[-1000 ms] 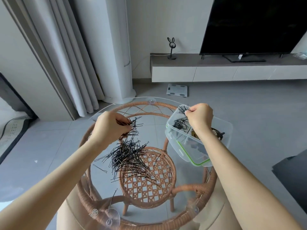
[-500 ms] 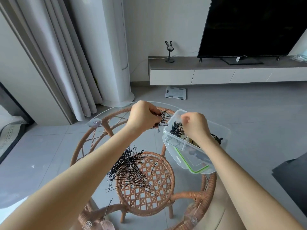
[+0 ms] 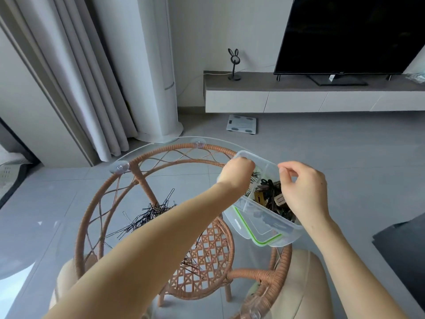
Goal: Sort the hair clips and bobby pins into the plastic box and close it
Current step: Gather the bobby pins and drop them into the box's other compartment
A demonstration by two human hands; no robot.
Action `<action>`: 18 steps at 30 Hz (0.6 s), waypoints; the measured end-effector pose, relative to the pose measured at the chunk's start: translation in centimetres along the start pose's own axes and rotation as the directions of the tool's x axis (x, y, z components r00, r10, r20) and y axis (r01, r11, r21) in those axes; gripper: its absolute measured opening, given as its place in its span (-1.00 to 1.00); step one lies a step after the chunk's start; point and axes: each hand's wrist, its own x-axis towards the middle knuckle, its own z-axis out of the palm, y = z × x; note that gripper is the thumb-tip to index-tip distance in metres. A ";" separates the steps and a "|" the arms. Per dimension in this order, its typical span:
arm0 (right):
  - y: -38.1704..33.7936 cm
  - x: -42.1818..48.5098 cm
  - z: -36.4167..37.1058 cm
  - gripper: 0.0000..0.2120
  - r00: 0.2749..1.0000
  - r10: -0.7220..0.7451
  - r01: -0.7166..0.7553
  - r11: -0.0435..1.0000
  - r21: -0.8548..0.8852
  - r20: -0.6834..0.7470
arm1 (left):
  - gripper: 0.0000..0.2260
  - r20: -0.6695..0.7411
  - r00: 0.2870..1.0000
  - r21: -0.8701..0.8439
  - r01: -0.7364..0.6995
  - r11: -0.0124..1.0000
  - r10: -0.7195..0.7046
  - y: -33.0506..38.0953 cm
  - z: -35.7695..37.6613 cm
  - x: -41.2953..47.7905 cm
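A clear plastic box sits at the right edge of the glass-topped rattan table. Its lid with a green seal lies under it. My left hand reaches into the box's left compartment and grips a bunch of black bobby pins, whose ends stick out beside the fingers. Brown and black hair clips fill the right compartment. My right hand hovers over them, fingers curled, thumb near forefinger, with nothing seen in it. A loose pile of bobby pins lies on the glass, partly hidden by my left forearm.
Suction cups hold the glass on the rattan frame. A lower woven shelf shows through the glass. Beyond are a floor scale, a low TV cabinet, curtains at the left and a dark object at the right.
My left hand carried a bunch of bobby pins from the pile rightward into the box. My right hand let go of its pins and lifted above the right compartment.
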 end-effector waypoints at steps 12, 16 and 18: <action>-1.1 -0.6 -0.6 -0.85 0.998 -0.001 -0.001 0.999 0.033 0.057 | -0.68 0.463 0.882 -0.426 0.310 0.850 -0.090 -0.7 -5.0 1.2; -2.8 -1.6 -1.0 -0.85 0.994 -0.010 -0.003 0.993 0.118 0.107 | -0.70 0.391 0.917 -0.665 0.338 0.666 -0.076 -2.3 -6.7 -0.3; -4.1 -2.9 -1.0 -0.86 0.981 -0.029 -0.010 0.980 0.201 0.191 | -0.78 0.283 0.951 -0.773 0.301 0.558 -0.121 -3.7 -7.3 -1.9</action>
